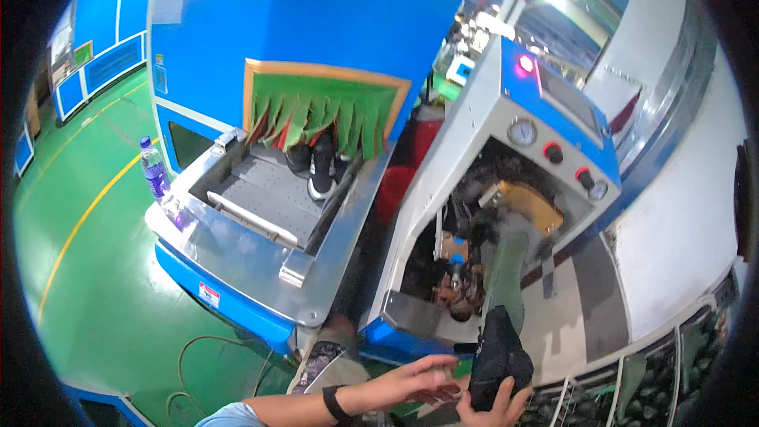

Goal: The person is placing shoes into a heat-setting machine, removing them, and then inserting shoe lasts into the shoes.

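My right hand grips the near end of a black shoe from below, thumb and fingers against its sides. The shoe's far end meets a long, pale green form that extends up into the open front of a grey and blue machine. Just left of the shoe is my left hand, its fingers stretched out and holding nothing. Whether those fingertips touch the shoe I cannot tell. A black band circles my left wrist.
Left of the machine, a conveyor carries dark shoes beside a green strip curtain. A purple-labelled bottle stands on its metal edge. At lower right is a rack of dark items. A thin hose crosses the green floor.
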A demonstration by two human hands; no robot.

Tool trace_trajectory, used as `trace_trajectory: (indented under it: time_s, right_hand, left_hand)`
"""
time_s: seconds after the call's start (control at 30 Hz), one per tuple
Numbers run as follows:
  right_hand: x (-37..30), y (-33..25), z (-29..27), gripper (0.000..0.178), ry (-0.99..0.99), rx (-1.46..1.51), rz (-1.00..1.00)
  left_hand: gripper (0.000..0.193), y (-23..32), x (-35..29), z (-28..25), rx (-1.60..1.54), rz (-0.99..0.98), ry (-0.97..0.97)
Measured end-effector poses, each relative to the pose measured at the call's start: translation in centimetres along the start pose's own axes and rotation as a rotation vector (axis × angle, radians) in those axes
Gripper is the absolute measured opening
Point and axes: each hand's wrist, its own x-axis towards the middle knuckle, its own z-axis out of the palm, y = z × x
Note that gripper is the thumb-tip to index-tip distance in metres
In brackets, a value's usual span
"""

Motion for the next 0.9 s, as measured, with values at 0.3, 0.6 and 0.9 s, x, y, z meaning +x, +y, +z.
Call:
trace_trajectory:
  time_s: [0.3, 0.6, 0.9]
  right_hand:
    - [-3.2, -1.4, -1.1, 0.064, -0.349, 0.711, 0.364]
    - [-6.6, 1.8, 2.0, 0.112, -0.232, 1.565, 0.835]
    - [6.6, 3.8, 9.7, 0.059, 0.277, 2.28, 1.232]
  left_hand:
    - [0.096, -0.4, 1.0, -0.3, -0.283, -0.218, 0.114]
    - [0.06, -2.2, -3.8, -2.7, 0.116, -0.347, 0.431]
    - [0.047, -5.6, -7.4, -5.1, 0.223, -0.298, 0.538]
